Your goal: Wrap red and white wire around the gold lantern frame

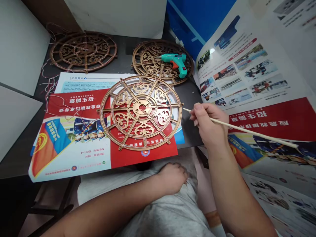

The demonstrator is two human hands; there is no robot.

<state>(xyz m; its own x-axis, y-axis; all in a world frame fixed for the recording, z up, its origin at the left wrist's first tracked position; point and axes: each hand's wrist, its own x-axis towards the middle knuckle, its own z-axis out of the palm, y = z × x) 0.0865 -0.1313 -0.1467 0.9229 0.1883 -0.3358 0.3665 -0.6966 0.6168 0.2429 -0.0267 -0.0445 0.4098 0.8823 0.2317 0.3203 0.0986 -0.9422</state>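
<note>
Currently my right hand (pixel 209 126) is raised over the surface (pixel 189 98), its fingers (pixel 197 113) pinched closed around one thin wooden stick (pixel 247 132). The stick's tip sits just beside the rim of the front wheel (pixel 134 110), one of three bronze-coloured fretwork wheels. That wheel lies flat on a red-and-white brochure (pixel 74 108). My left hand (pixel 171 177) sits low and curled on grey cloth (pixel 168 214); I cannot tell whether it has hold of the cloth. Behind, the back-right wheel (pixel 145 57) carries one teal hot-glue gun (pixel 176 64), while the back-left wheel (pixel 83 52) lies on the surface. A second brochure (pixel 247 72) spreads open at the right.
</note>
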